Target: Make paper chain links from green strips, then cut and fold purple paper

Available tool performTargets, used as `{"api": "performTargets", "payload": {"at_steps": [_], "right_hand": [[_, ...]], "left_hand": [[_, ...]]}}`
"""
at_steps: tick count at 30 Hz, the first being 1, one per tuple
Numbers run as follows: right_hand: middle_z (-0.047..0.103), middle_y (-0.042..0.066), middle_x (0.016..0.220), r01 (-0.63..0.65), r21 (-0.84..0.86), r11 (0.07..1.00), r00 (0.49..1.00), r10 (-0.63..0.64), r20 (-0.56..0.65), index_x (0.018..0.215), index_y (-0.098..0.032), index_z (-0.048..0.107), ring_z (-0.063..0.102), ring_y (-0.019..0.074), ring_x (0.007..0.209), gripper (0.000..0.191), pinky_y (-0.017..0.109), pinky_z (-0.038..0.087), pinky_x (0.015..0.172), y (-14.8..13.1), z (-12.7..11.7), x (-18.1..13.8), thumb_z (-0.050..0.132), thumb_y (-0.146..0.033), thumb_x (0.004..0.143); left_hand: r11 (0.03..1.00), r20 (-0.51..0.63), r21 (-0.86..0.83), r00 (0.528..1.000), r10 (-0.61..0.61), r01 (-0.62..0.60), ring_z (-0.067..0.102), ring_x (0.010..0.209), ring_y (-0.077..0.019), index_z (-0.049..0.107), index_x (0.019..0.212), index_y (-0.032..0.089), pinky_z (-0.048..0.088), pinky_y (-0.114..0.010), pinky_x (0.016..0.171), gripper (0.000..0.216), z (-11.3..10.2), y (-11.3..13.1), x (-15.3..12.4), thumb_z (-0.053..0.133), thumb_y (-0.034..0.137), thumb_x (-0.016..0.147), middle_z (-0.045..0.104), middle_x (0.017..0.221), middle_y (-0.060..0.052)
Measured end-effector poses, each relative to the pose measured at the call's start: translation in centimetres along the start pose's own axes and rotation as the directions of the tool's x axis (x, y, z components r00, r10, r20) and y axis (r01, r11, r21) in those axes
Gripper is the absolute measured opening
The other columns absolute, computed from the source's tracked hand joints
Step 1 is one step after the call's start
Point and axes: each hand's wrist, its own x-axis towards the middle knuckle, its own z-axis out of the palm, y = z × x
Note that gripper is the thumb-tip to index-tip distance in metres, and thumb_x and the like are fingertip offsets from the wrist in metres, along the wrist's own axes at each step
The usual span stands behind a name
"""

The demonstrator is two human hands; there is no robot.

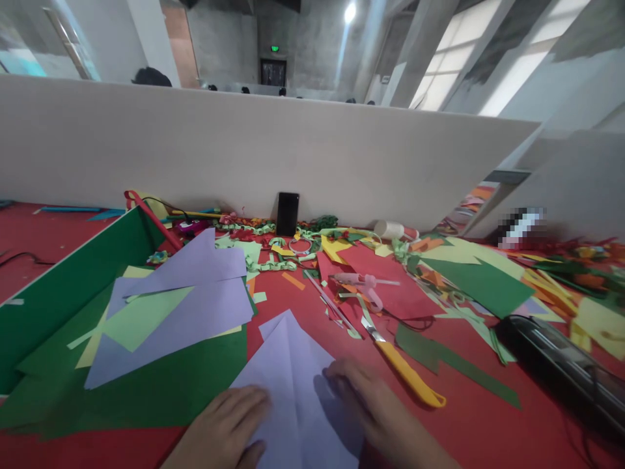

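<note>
A sheet of purple paper [293, 391], creased down its middle and pointed at the top, lies in front of me. My left hand [232, 420] rests on its left side, fingers stretched out and the thumb apart from them. On the right edge my right hand [368, 404] bends over the sheet, fingertips near the border and casting a shadow on it. Its thumb is hidden. To the right of that hand lies a yellow-handled utility knife [403, 371]. A pink hot glue gun [364, 281] sits beyond the knife.
Stacked purple sheets [180, 326] lie over green paper [195, 384] at left, beside a green box wall [88, 273]. A phone [288, 213] leans on the white partition [244, 150]. Paper scraps litter the back. A black device [556, 365] is at right.
</note>
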Motion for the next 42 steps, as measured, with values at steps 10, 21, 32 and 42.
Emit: {"api": "performTargets", "payload": {"at_steps": [10, 21, 32, 42], "right_hand": [[0.051, 0.004, 0.157, 0.315, -0.446, 0.838, 0.949, -0.274, 0.156, 0.154, -0.032, 0.05, 0.054, 0.0262, 0.141, 0.071, 0.041, 0.045, 0.116, 3.2, 0.6, -3.9, 0.071, -0.018, 0.087], [0.071, 0.008, 0.135, 0.518, -0.399, 0.757, 0.843, -0.53, 0.09, 0.135, -0.025, 0.062, 0.063, 0.0207, 0.131, 0.032, 0.035, 0.049, 0.11, 4.2, 0.4, -1.7, 0.047, -0.026, 0.107], [0.073, 0.01, 0.107, -0.136, -0.184, 0.973, 0.977, 0.1, -0.19, 0.109, -0.022, 0.065, 0.07, 0.0254, 0.098, 0.029, 0.037, 0.054, 0.083, 1.5, 1.9, 0.6, 0.046, -0.044, 0.104], [0.07, 0.009, 0.106, -0.041, -0.318, 0.947, 0.983, -0.02, -0.184, 0.134, -0.027, 0.063, 0.072, 0.0226, 0.095, 0.036, 0.032, 0.058, 0.08, 1.3, 2.2, 1.4, 0.043, -0.034, 0.105]], "left_hand": [[0.957, -0.002, 0.289, 0.999, 0.038, -0.036, 0.06, 0.129, -0.0224, 0.065, 0.137, 0.029, 0.05, -0.035, 0.098, 0.056, 2.7, 0.5, -5.0, 0.042, 0.008, 0.09, 0.067, 0.142, 0.002], [0.97, -0.074, 0.228, 0.992, 0.104, -0.084, 0.064, 0.123, -0.0175, 0.072, 0.124, 0.028, 0.05, -0.028, 0.096, 0.051, 1.9, -0.8, -3.7, 0.034, 0.005, 0.099, 0.072, 0.134, 0.005], [0.79, -0.03, 0.043, 0.791, -0.611, 0.611, 0.077, 0.09, -0.0192, 0.064, 0.13, 0.021, 0.058, -0.026, 0.07, 0.033, 2.1, 0.5, -1.4, 0.051, 0.035, 0.103, 0.08, 0.106, -0.004], [0.94, -0.173, 0.287, 0.976, -0.136, 0.182, 0.053, 0.133, -0.0283, 0.064, 0.14, 0.017, 0.033, -0.041, 0.112, 0.06, 5.0, 4.5, 4.4, 0.046, 0.059, 0.1, 0.064, 0.146, -0.008]]}}
